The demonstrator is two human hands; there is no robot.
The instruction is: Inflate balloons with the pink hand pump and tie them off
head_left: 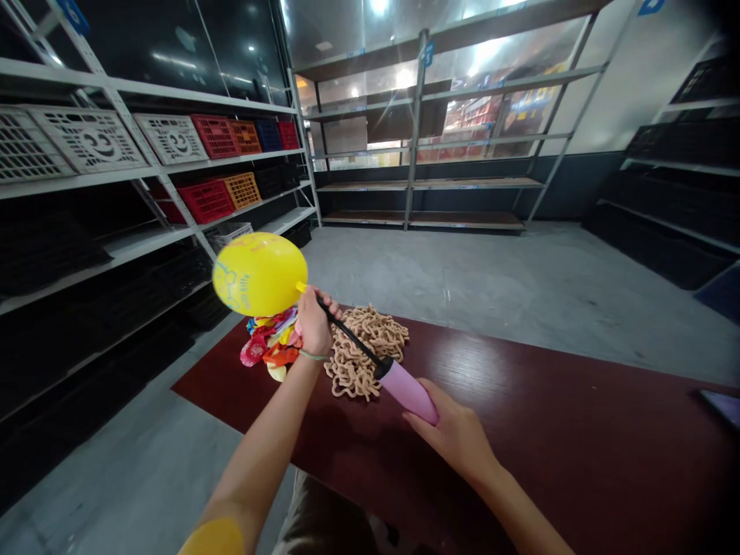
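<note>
A yellow printed balloon, swollen with air, points away to the left. Its neck sits at the end of a balloon pump with a pink barrel and a black rod. My left hand is closed around the balloon's neck and the pump's black end. The pink barrel is gripped by my right hand, lower and to the right. Beneath my left hand lies a pile of uninflated coloured balloons. Beside it, partly behind the rod, is a heap of tan, curly, rope-like pieces.
The dark red table stretches to the right, where a dark flat device lies at the edge. Shelves with white crates and red crates line the left. A metal rack stands at the back, beyond grey floor.
</note>
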